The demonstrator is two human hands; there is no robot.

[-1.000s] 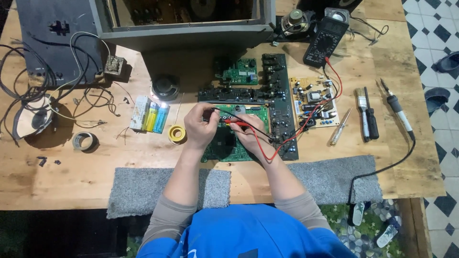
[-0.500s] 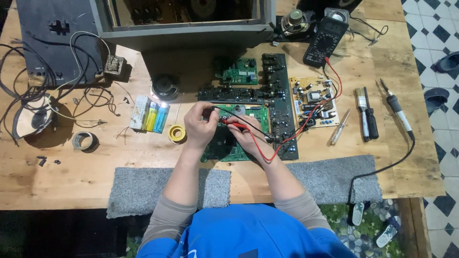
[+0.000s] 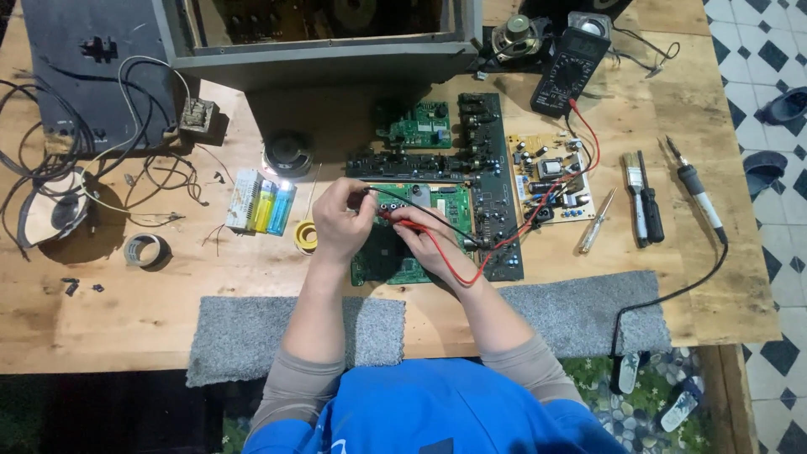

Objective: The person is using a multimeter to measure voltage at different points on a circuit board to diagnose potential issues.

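Note:
A green circuit board (image 3: 445, 202) lies flat on the wooden workbench (image 3: 126, 311) in front of me. My left hand (image 3: 340, 223) pinches a black test probe over the board's upper left part. My right hand (image 3: 433, 244) holds a red test probe (image 3: 403, 220), its tip pointing left toward the other hand. Red and black leads (image 3: 538, 206) run from the probes up to a black multimeter (image 3: 568, 71) at the back right. The probe tips are hidden between my fingers.
Long black panels (image 3: 496, 185) and a beige power board (image 3: 551, 176) lie right of the green board. A brush, a screwdriver (image 3: 649, 206) and a soldering iron (image 3: 696, 192) sit further right. Lighters (image 3: 271, 206), solder, a tape roll (image 3: 145, 250), wires and a grey cabinet (image 3: 319, 42) stand left and behind.
Both hands stay over the green board with the probes; only slight shifts of the fingers show.

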